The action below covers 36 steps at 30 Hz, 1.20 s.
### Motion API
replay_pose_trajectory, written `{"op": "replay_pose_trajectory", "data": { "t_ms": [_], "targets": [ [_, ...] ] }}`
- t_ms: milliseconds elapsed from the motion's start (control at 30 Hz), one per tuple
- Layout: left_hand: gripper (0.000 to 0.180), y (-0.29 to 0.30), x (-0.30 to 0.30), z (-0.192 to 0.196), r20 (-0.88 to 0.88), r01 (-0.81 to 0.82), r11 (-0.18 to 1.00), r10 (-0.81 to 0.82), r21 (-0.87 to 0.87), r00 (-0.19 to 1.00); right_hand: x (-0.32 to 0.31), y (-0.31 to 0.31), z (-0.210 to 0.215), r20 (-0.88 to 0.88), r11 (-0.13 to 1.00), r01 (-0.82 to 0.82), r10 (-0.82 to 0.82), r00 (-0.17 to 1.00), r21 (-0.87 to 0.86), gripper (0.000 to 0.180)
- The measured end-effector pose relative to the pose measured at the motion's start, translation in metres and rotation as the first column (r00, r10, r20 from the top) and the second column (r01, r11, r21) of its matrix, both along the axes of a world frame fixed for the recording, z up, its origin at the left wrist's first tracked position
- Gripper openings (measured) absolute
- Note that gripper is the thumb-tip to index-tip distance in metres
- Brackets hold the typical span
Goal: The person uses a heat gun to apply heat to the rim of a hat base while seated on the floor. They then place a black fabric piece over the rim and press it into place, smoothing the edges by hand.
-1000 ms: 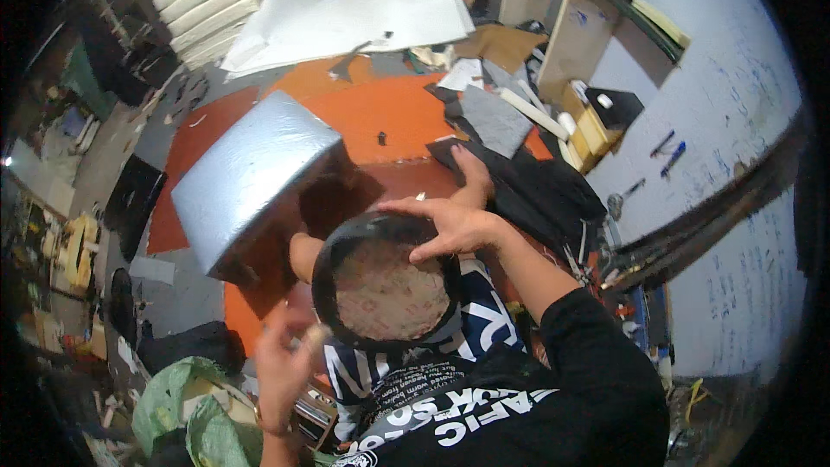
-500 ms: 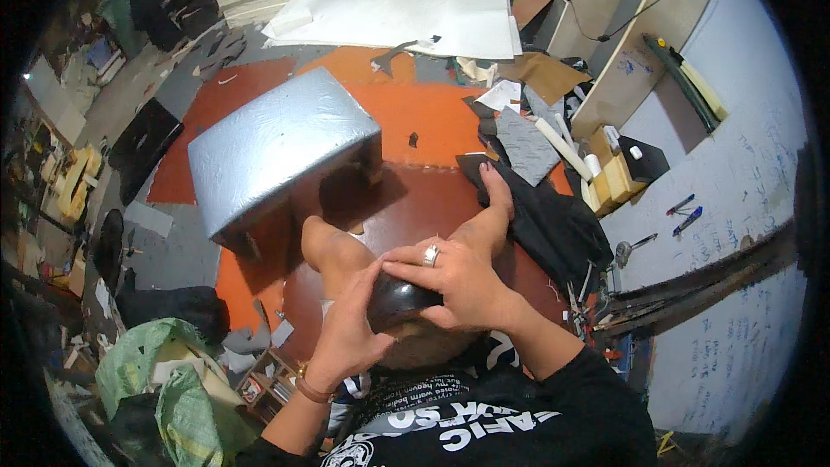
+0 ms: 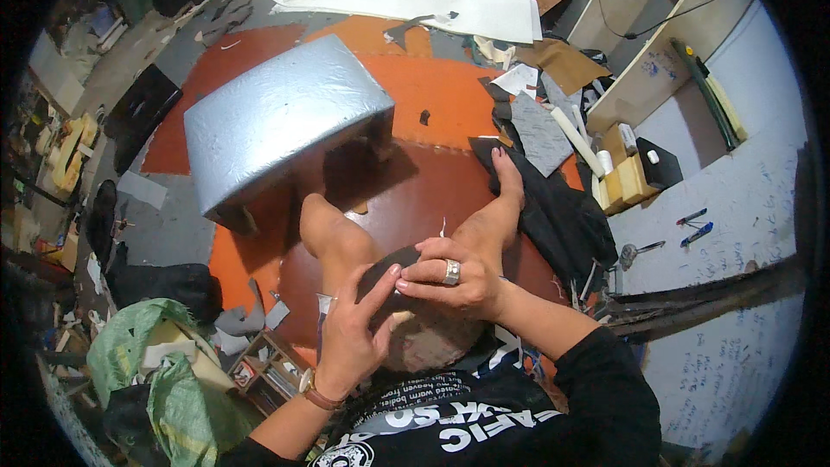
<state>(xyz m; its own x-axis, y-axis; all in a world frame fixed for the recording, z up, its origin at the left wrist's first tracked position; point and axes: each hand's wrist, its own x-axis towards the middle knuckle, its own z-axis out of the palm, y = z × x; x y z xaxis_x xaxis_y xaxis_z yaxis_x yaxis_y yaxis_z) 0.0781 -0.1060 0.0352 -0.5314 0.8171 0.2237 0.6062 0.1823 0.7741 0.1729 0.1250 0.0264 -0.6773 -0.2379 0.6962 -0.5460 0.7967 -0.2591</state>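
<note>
A dark round piece [image 3: 406, 294] is being gripped in the lap, between the bare feet, by the closed fingers of the left hand [image 3: 350, 337] and right hand [image 3: 450, 281], and is best being held firmly with pressure kept even.

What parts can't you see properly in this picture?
Head view:
- Dark round piece: mostly covered by the left hand and right hand.
- Underside of the silver box: in shadow.
- Small tools on the white shelf: too small.
- Picture's rim: black, cut off.
</note>
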Motion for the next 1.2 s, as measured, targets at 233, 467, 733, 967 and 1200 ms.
{"op": "replay_pose_trajectory", "data": {
  "t_ms": [233, 467, 733, 967, 1200],
  "targets": [
    [0.063, -0.005, 0.007, -0.014, -0.104, -0.115, 0.983, 0.1, -0.141, 0.989, 0.023, 0.016, -0.019, 0.107, 0.992, 0.116, -0.12, 0.987, 0.05, 0.039],
    [0.059, -0.005, 0.011, -0.013, -0.154, -0.158, 0.965, 0.126, -0.211, 0.98, 0.188, 0.068, -0.196, 0.689, 0.077, 0.989, -0.724, -0.033, 0.128, 0.044],
    [0.056, 0.004, 0.021, -0.004, -0.187, -0.168, 0.946, 0.119, -0.278, 0.975, 0.328, -0.012, -0.368, 0.901, 0.23, 0.873, -0.168, -0.4, 0.431, 0.054],
    [0.054, 0.008, 0.027, -0.002, -0.361, -0.223, 0.919, 0.097, -0.326, 0.928, 0.325, -0.011, -0.372, 0.931, 0.091, 0.927, -0.034, -0.362, 0.364, 0.043],
    [0.055, 0.005, 0.029, -0.003, -0.271, -0.188, 0.912, 0.09, -0.364, 0.958, 0.297, 0.05, -0.211, 0.992, -0.101, 0.994, 0.126, -0.031, 0.044, 0.041]
  ]
}}
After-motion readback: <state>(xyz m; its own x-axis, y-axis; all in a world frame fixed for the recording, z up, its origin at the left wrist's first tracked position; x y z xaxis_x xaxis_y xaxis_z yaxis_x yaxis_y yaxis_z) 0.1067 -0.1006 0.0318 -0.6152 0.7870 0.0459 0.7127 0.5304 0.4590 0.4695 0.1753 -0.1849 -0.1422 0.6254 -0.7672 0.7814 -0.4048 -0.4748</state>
